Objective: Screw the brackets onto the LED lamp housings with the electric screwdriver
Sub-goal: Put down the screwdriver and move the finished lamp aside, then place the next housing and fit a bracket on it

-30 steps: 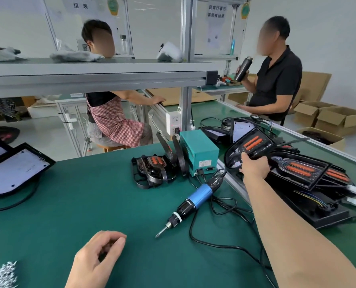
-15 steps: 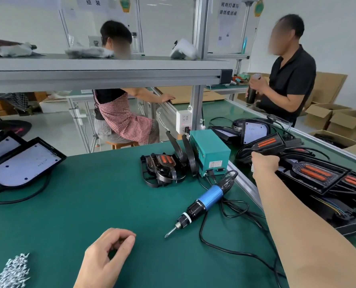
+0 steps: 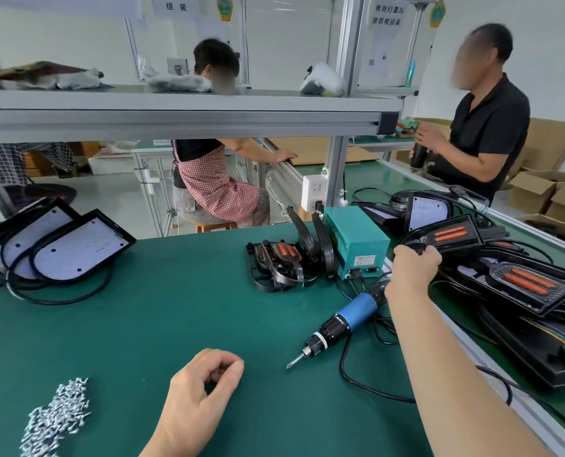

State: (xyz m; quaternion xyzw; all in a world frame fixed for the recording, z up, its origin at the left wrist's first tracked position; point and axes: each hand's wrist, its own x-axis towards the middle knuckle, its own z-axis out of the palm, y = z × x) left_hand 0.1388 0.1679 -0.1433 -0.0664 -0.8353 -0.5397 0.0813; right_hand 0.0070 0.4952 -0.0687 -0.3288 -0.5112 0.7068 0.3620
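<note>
Hanging sign [image 3: 176, 6]: "组装". Right sign [image 3: 386, 15]: characters unclear.

Your bench mat [image 3: 142, 324]: matt, smooth.
Your screw pile [image 3: 57, 420]: bright shiny metal.
Your screwdriver [image 3: 355, 311]: satin blue plastic, metal bit.
Your lamp housings [image 3: 472, 275]: glossy black plastic.

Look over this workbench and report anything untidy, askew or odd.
Screws lie in a loose heap on the green mat, in no tray. The electric screwdriver lies on its side with its cord looping across the mat. Right of it, lamp housings overlap in a crooked pile; the right hand grips a tilted lamp housing.
</note>
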